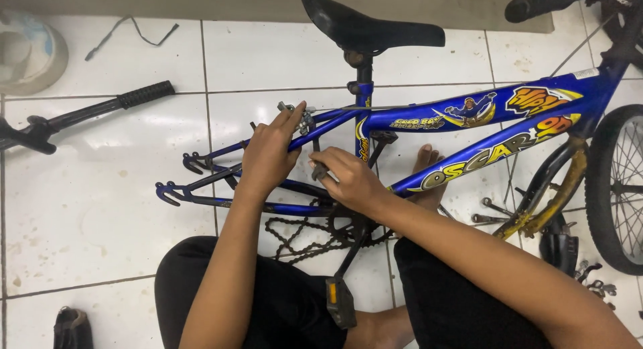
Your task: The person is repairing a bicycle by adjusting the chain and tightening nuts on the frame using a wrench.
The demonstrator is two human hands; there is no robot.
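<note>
Here both hands [268,155] on blue bike frame [429,118], rear brake [303,118].

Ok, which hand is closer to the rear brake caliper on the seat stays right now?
Left. The left hand has its fingertips right at the brake caliper atop the blue frame. The right hand sits lower, below the stays near the seat tube, pinching a small dark part.

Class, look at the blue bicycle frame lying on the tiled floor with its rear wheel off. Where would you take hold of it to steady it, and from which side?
Probably grip the blue bicycle frame at the slim rear stays, coming from above near the left hand. The tubes there are thin enough to wrap, bare, and clear of the loose chain below.
</note>
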